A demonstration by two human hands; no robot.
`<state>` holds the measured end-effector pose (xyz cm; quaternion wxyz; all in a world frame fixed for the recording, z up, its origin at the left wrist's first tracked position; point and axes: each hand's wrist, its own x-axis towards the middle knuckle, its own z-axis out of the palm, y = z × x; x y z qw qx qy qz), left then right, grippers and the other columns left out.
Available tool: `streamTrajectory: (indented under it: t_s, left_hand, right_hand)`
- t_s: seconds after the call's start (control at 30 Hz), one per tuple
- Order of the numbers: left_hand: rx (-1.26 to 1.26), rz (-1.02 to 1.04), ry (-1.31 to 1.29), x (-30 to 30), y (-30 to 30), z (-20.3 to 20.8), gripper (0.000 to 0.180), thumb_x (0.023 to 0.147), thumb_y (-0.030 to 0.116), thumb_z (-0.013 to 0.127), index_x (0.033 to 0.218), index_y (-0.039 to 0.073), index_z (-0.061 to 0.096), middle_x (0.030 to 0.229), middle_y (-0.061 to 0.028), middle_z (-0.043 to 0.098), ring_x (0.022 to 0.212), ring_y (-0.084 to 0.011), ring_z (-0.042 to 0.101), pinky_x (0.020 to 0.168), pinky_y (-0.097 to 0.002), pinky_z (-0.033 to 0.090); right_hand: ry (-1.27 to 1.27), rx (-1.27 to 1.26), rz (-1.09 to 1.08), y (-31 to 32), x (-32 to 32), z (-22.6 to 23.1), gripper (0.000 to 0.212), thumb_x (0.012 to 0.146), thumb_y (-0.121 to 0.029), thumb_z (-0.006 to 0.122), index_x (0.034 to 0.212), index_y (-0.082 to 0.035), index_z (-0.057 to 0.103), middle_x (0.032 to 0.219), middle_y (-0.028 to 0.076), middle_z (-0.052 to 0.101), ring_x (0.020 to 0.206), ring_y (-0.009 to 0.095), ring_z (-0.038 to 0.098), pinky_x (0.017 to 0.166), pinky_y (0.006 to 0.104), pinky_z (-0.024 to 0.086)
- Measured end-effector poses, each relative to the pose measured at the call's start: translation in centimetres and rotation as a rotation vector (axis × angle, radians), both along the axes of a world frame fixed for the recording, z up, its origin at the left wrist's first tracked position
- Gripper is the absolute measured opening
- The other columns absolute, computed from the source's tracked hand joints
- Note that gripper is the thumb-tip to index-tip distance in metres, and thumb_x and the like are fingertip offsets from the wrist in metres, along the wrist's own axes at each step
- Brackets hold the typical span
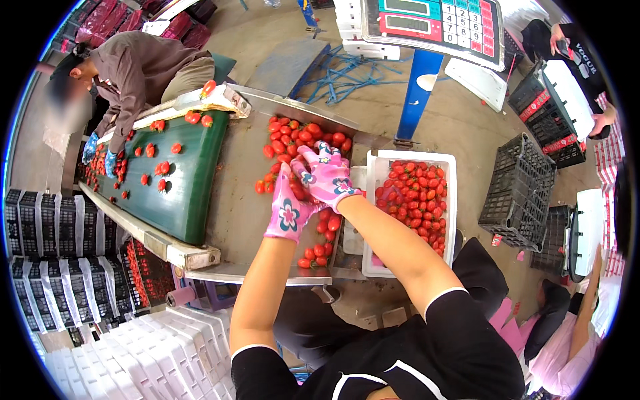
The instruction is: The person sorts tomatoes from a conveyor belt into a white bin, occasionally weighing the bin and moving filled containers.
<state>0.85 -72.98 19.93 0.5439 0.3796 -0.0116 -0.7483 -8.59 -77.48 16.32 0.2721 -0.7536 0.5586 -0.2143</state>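
Note:
Small red cherry tomatoes [285,131] are heaped on a metal sorting tray [240,173] in front of me. Both my hands wear pink gloves with flower patterns and lie close together among the tomatoes. My left hand [289,208] is open, its visible fingers stretched forward beside the heap; the rest are partly hidden. Over the tomatoes, just right of it, my right hand [327,176] is open with the fingers apart. More tomatoes lie along the tray's right side. A white crate [369,200] filled with tomatoes stands right of the tray.
Left of the tray, a green conveyor belt [187,170] carries scattered tomatoes. A gloved co-worker [143,70] leans over its far end. A scale display [433,30] stands on a blue post [419,93]. Black crates [517,193] are at right, stacked white crates [140,353] at lower left.

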Motion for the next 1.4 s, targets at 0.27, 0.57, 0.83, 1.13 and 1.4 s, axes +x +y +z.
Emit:
streamTrajectory:
  t_s: [0.27, 0.57, 0.83, 1.13, 1.4]
  left_hand:
    - [-0.080, 0.029, 0.004, 1.0, -3.9, -2.9, 0.050, 0.086, 0.050, 0.052, 0.128, 0.023, 0.046, 0.130, -0.0090, 0.047, 0.118, -0.0317, 0.046, 0.093, -0.0548, 0.039]
    - [-0.200, 0.050, -0.232, -2.1, -0.5, -0.9, 0.040, 0.095, 0.038, 0.041, 0.122, 0.009, 0.049, 0.117, -0.0102, 0.055, 0.107, -0.0248, 0.054, 0.093, -0.0404, 0.044]
    - [-0.187, -0.290, -0.248, -12.8, 2.1, 0.0, 0.035, 0.095, 0.029, 0.048, 0.126, 0.014, 0.046, 0.105, -0.0040, 0.058, 0.094, -0.0140, 0.057, 0.079, -0.0317, 0.049]
    - [-0.213, -0.447, -0.740, -7.5, 4.4, 1.7, 0.049, 0.091, 0.033, 0.052, 0.134, 0.014, 0.041, 0.127, -0.0069, 0.048, 0.106, -0.0196, 0.049, 0.077, -0.0328, 0.044]
    - [0.263, -0.349, -0.425, 7.0, 10.8, 1.6, 0.058, 0.088, 0.034, 0.057, 0.134, 0.011, 0.031, 0.131, -0.0170, 0.034, 0.107, -0.0384, 0.048, 0.082, -0.0535, 0.046]
  right_hand:
    - [-0.379, 0.207, -0.165, -2.3, -0.2, 1.7, 0.044, 0.083, -0.047, 0.054, 0.116, -0.017, 0.058, 0.120, 0.012, 0.053, 0.110, 0.030, 0.051, 0.094, 0.0381, 0.041]
    - [-0.734, 0.090, -0.165, 3.2, -0.8, 3.5, 0.039, 0.085, -0.033, 0.055, 0.119, -0.014, 0.052, 0.120, 0.013, 0.050, 0.112, 0.033, 0.046, 0.096, 0.0417, 0.037]
    - [-0.833, 0.085, -0.420, 7.0, -13.5, 0.8, 0.042, 0.090, -0.029, 0.055, 0.123, -0.003, 0.049, 0.122, 0.014, 0.049, 0.113, 0.024, 0.049, 0.097, 0.0333, 0.039]
    - [-0.369, -0.058, -0.325, 8.6, -17.6, -3.6, 0.052, 0.086, -0.031, 0.056, 0.129, -0.004, 0.043, 0.133, 0.022, 0.040, 0.126, 0.037, 0.035, 0.105, 0.0427, 0.028]
    - [-0.398, -0.325, 0.121, 7.5, -8.5, 0.5, 0.048, 0.084, -0.025, 0.059, 0.126, -0.009, 0.044, 0.133, 0.025, 0.038, 0.116, 0.041, 0.044, 0.097, 0.0462, 0.038]
